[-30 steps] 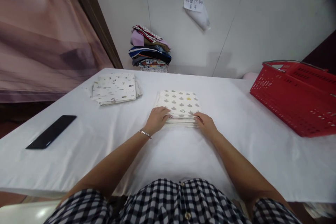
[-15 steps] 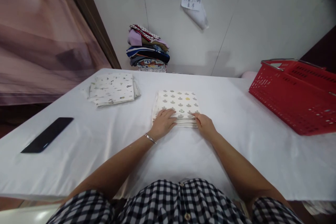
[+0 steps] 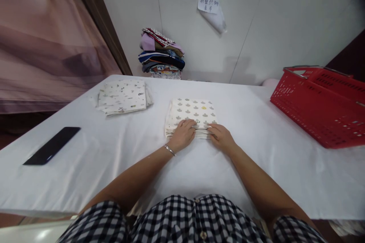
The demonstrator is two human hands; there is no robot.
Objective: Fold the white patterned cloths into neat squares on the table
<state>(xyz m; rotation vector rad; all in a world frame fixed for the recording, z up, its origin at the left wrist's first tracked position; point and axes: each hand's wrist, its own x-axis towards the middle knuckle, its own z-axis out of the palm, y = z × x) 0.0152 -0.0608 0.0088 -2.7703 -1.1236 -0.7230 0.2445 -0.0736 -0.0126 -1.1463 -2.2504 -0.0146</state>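
Observation:
A folded white cloth [image 3: 191, 110] with grey printed shapes and one yellow one lies flat on the white-covered table, its layers showing along the near edge. My left hand [image 3: 184, 133], with a bracelet at the wrist, closes on the middle of that near edge, fingers on top and thumb low at the front. Close by on the right, my right hand [image 3: 221, 136] pinches the same edge near its right corner. Parts of the front layers are hidden behind both hands.
Another folded printed cloth [image 3: 122, 98] lies at the back left. A black phone-like slab [image 3: 53, 146] is at the left, and a red plastic basket [image 3: 316, 106] stands at the right. Behind the table are stacked folded fabrics [image 3: 162, 55] and a paper sign [image 3: 208, 4] on the wall.
My left hand has slid right along the cloth's near edge, from its left corner to the middle. My right hand has shifted slightly left. The cloth stays in place.

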